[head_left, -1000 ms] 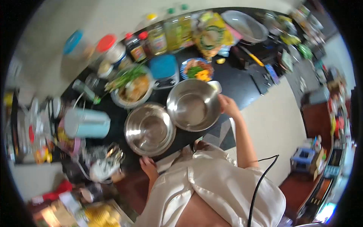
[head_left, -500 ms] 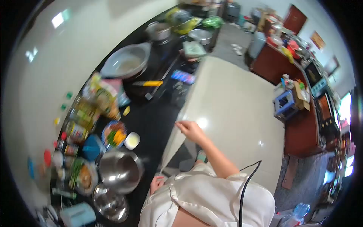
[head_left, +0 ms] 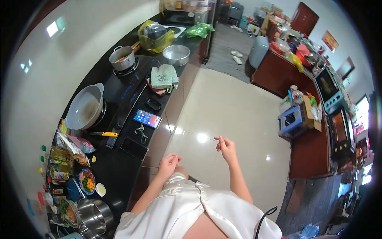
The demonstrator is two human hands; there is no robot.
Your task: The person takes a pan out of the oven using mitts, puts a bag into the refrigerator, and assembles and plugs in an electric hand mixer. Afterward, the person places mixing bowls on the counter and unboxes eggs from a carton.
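Observation:
My left hand [head_left: 170,164] hangs beside the counter's front edge, its fingers curled in and nothing seen in them. Out over the tiled floor, my right hand [head_left: 226,148] is loosely closed, fingers bent toward the thumb, and no object shows in it. Neither hand touches the counter. Closest to my left hand on the black counter [head_left: 113,175] lies a dark flat device [head_left: 134,148]. Behind it are tangled earphones [head_left: 141,134] and a lit smartphone [head_left: 147,118]. A yellow-handled knife [head_left: 104,134] lies farther in, near a large grey wok [head_left: 84,106] on the stove.
Farther along stand a lidless pot [head_left: 122,58], a round metal pan [head_left: 176,55] and a folded green cloth [head_left: 164,77]. Nearer are a plate of chopped food [head_left: 86,181], a small white dish [head_left: 100,189], oil bottles [head_left: 59,159] and a steel pot [head_left: 95,215]. A blue stool [head_left: 291,119] stands right.
The view has turned and shifted, so the counter things sit farther left and lower. My left hand has come up into fuller view; my right hand appears farther right. The blur has gone.

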